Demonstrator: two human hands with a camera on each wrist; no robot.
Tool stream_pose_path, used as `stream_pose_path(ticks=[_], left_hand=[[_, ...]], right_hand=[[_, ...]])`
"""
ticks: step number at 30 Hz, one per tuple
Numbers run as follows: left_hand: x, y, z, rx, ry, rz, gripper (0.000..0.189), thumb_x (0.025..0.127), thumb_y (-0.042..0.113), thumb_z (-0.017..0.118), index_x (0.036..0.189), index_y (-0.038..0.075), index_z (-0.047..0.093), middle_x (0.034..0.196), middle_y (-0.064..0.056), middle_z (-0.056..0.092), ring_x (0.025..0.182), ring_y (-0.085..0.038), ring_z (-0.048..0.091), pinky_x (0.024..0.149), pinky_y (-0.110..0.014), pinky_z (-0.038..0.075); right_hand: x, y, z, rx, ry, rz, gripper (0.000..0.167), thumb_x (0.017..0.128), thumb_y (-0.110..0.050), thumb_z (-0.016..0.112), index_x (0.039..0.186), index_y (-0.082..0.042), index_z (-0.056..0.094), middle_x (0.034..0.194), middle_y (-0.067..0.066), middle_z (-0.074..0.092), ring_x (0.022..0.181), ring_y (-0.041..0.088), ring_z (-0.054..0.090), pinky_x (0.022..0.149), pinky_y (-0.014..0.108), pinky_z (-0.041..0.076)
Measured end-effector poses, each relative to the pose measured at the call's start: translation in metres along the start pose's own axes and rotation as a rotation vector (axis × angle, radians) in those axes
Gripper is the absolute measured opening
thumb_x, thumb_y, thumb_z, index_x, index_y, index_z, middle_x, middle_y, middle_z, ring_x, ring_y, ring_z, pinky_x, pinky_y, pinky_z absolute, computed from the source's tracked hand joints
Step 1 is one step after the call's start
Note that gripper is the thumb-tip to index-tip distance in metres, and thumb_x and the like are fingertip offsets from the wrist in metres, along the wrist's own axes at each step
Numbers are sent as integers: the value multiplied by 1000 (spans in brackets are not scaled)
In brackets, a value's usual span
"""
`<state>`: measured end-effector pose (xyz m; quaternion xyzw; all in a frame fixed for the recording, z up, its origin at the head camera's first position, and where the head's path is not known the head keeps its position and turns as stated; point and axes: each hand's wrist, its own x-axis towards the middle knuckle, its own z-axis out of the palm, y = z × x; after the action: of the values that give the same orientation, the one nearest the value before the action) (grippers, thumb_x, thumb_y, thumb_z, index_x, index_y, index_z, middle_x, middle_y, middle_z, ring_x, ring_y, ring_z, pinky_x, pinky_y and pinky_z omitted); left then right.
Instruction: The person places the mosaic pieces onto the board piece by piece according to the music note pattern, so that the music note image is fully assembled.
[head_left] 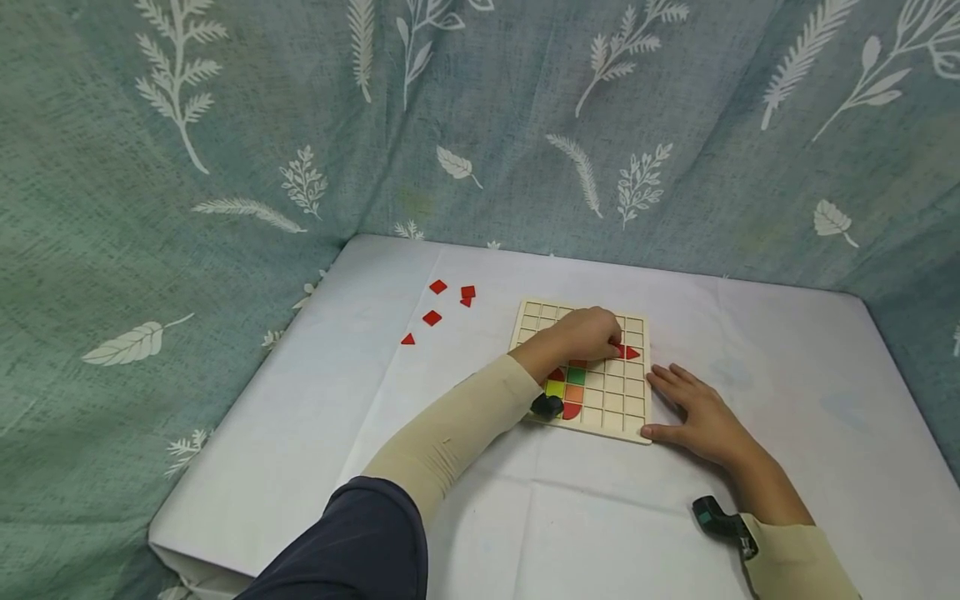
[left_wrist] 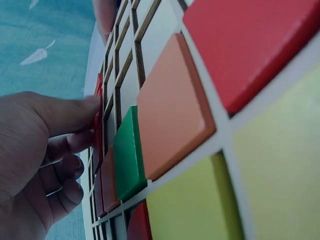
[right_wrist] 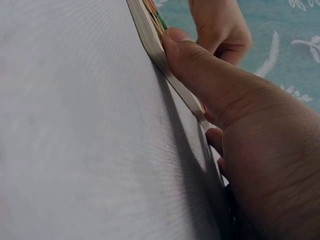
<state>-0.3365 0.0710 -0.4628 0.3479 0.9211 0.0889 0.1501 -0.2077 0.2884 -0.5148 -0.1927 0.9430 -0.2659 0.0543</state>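
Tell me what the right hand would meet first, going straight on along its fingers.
Probably the wooden grid board, at its right-hand edge. The right hand has its thumb against it; whether the other fingers touch is unclear.

Red tiles (head_left: 632, 353), leaf-patterned teal curtain (head_left: 510, 108)

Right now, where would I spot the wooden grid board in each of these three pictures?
Head: the wooden grid board lies right of centre, just below mid-height.
Left wrist: the wooden grid board slants up close, filling most of the right side.
Right wrist: only part shows; its pale edge runs diagonally at upper centre.
Shared landmark: the leaf-print curtain, visible in all three.
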Motion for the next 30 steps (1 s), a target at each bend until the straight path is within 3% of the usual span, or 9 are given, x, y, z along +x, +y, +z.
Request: stream_pose_path(ticks=[10, 16, 22, 26, 30], left_hand=[[1, 1, 2, 25, 31, 15, 17, 92, 35, 68, 82, 21, 73, 77, 11, 63, 68, -10, 52, 62, -26, 42], [0, -5, -2, -17, 6, 28, 20, 93, 37, 66, 92, 20, 75, 86, 9, 64, 74, -11, 54, 65, -26, 42], [-13, -26, -21, -15, 72, 49, 32, 98, 34, 60, 120, 15, 71, 113, 4, 63, 105, -10, 58, 89, -25, 45], [-27, -45, -34, 2, 95, 56, 29, 99, 29, 58, 119, 12, 71, 113, 1, 64, 105, -13, 59, 88, -27, 46], [-40, -64, -35, 23, 95, 31, 27, 98, 27, 59, 116, 12, 73, 110, -1, 65, 102, -14, 60, 88, -28, 47]], right_hand=[[0, -1, -1, -6, 7, -1, 99, 74, -65, 72, 149, -9, 39, 155, 11, 32, 144, 34, 18, 106, 63, 18], [0, -1, 1, -3, 16, -5, 98, 74, -62, 75, 149, -9, 40, 154, 11, 33, 144, 34, 18, 106, 64, 18], [1, -3, 4, -7, 9, 13, 100, 73, -64, 74, 149, -9, 40, 154, 12, 33, 143, 35, 18, 105, 65, 18], [0, -5, 2, -15, -5, 30, 103, 72, -67, 72, 149, -7, 38, 154, 14, 31, 144, 36, 17, 106, 65, 17], [0, -5, 2, -16, -5, 36, 104, 72, -68, 71, 149, -6, 38, 154, 15, 31, 144, 37, 16, 105, 65, 16]])
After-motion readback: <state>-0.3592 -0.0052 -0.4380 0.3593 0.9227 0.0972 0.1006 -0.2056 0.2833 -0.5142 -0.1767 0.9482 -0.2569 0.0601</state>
